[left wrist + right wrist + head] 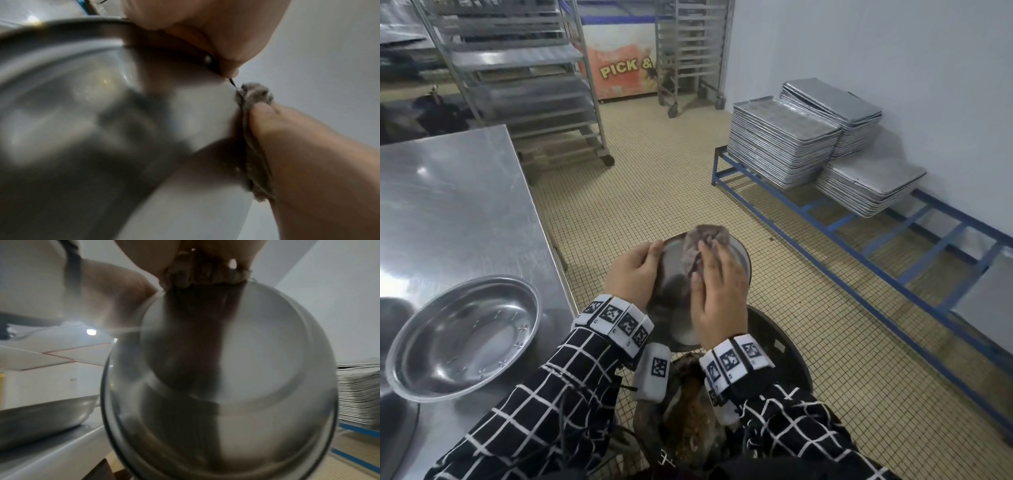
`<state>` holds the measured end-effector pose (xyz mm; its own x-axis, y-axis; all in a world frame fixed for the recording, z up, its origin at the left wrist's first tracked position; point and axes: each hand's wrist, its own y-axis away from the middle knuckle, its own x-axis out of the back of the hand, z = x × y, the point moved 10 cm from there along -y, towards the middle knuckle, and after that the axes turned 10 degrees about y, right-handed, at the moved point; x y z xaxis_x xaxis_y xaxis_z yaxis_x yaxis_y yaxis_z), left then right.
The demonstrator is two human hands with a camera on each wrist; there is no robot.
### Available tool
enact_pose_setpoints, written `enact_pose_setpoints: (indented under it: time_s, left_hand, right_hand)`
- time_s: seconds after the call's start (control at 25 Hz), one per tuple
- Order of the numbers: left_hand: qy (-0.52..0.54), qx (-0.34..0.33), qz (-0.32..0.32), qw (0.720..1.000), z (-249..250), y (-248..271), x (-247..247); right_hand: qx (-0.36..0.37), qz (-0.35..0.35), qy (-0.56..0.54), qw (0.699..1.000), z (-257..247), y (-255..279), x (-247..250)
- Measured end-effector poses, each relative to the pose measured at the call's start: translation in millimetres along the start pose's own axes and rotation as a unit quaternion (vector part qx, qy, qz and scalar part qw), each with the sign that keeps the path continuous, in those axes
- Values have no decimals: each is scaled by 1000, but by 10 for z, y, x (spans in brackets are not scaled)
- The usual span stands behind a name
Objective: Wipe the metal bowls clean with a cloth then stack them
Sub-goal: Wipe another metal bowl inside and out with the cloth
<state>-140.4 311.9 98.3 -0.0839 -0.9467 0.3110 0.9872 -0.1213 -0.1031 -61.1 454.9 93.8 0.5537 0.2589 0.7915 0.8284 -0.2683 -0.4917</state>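
I hold a metal bowl tilted over a bin, its inside turned toward me. My left hand grips its left rim, thumb on the inside. My right hand lies in the bowl on a bunched grey cloth, holding it and pressing it against the far wall near the rim. The left wrist view shows the bowl's outside, the left hand's fingers on the rim and the cloth squeezed under the right hand. In the right wrist view the cloth sits above the bowl's inside. A second bowl rests upright on the table.
The steel table is on my left, with another bowl's edge at its far left. A black bin holding brown waste stands under the held bowl. Stacked baking trays sit on a blue frame at the right; wheeled racks stand behind.
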Motion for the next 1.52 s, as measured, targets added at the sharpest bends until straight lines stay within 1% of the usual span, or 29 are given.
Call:
enact_pose_setpoints:
  time_s: [0.08,0.12,0.16,0.2,0.24,0.28,0.32,0.4,0.44,0.52,0.56,0.6,0.64,0.68,0.72,0.76,0.84,0.88,0.92,0.96,1.0,1.04,1.08,1.12,1.2,1.28,1.4,1.44,1.52]
  left_hand:
    - [15,2,8,1000,-26,46,41]
    - [30,11,19,999,-58,55,67]
    - [42,25,28,998,-93,50,96]
    - [50,40,34,997,-123,35,119]
    - [55,53,37,996,-150,11,133]
    - [57,62,40,996,-161,-11,143]
    - [58,68,45,995,-174,-24,162]
    - [64,73,57,994,-177,-39,180]
    - [64,71,62,993,-177,-42,182]
    - [51,59,62,995,-147,-49,164]
    - [43,52,55,996,-123,-62,134]
    - [40,46,48,997,-99,-72,99]
    - [40,41,44,997,-65,-71,78]
    - [38,35,42,998,-16,-60,75]
    - [29,29,42,998,28,-51,77]
    - [21,23,41,999,70,-41,86]
    - [12,15,43,999,119,-32,120]
    - [8,12,45,999,125,-30,141]
    - [6,12,45,999,120,-27,163]
    - [8,17,45,999,98,-20,185]
    - [14,22,45,999,66,-16,203]
    - [22,25,49,998,37,-10,227]
    - [32,27,55,998,6,-9,260]
    - [40,28,62,997,-21,-11,289]
    - [52,26,71,996,-79,-26,329]
    - [64,28,83,994,-163,-33,366]
    - [68,39,86,993,-319,-9,375]
    - [53,36,74,995,-351,-1,346]
    - [32,24,27,999,-365,7,234]
  right_hand:
    - [-84,20,-76,993,355,-74,42]
    - [-133,23,-116,984,563,-75,31]
    - [-183,10,-144,972,762,-39,-31]
    - [-233,-20,-153,960,933,26,-130]
    - [-269,-53,-147,950,1051,97,-223]
    - [-286,-76,-138,945,1102,143,-273]
    - [-288,-81,-135,945,1097,151,-281]
    - [-258,-53,-154,952,928,46,-140]
    - [-217,-33,-166,961,749,-47,-43]
    - [-96,-18,-151,984,269,-189,74]
    - [-24,-26,-106,994,-8,-208,72]
    - [41,-33,-47,997,-246,-181,26]
    - [88,-29,1,996,-413,-143,-23]
    - [110,-17,25,993,-498,-132,-44]
    - [113,-5,31,993,-514,-170,-42]
    - [103,9,35,994,-506,-232,-5]
    - [48,18,42,998,-373,-371,27]
    - [3,14,25,1000,-246,-428,28]
    - [-57,5,-16,998,-75,-458,-2]
    - [-131,-5,-74,989,137,-445,-40]
    - [-213,-16,-132,968,370,-383,-95]
    - [-287,-31,-181,940,589,-271,-180]
    - [-340,-39,-217,914,768,-151,-261]
    - [-369,-38,-243,896,908,-50,-316]
    - [-381,-30,-287,878,1074,52,-364]
    - [-369,-42,-302,878,1128,41,-361]
    - [-304,-38,-278,911,1125,-99,-219]
    - [-282,-35,-270,920,1117,-139,-183]
    - [-235,-40,-246,940,1096,-238,-152]
